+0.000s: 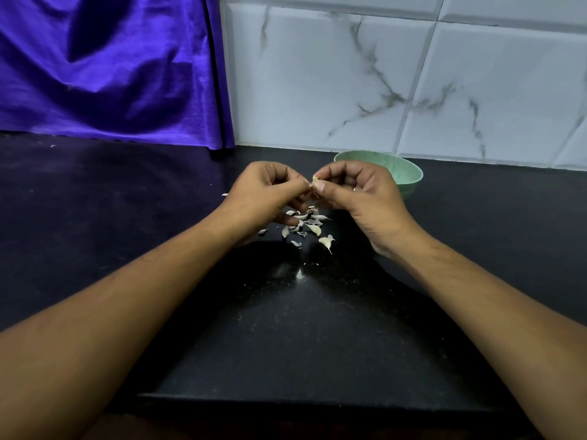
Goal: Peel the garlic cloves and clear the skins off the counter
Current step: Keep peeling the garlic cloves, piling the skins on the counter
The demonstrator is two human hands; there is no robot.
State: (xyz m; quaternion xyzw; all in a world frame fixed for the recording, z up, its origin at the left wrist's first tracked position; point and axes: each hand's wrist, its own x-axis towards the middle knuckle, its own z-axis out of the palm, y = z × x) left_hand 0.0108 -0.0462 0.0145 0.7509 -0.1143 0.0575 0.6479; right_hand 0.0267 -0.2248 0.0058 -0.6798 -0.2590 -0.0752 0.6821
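Head view puts the garlic clove point(315, 180) in mid-air above the surface point(286, 328), caught between two sets of fingertips. Only a pale sliver of it shows, so I cannot tell its long axis. The right hand point(359, 192) has a narrow grip on it, thumb and forefinger curled round it from the 3 o'clock side. The left hand point(270, 192) pinches at its 9 o'clock edge, seemingly on a flap of skin. Both hands touch the clove, but the right looks to be the holder and the left the puller. By my reckoning the peel therefore comes away toward 9 o'clock, while the clove stays put. Directly under the hands, at the clove's 6 o'clock, lies a scatter of skins point(306, 222) on the dark surface, with a larger pale piece point(327, 242) at its near edge. A green bowl point(409, 173) sits just behind the right hand at 2 o'clock, against the marbled tiles point(381, 74). Purple cloth point(111, 68) hangs at 10 o'clock.
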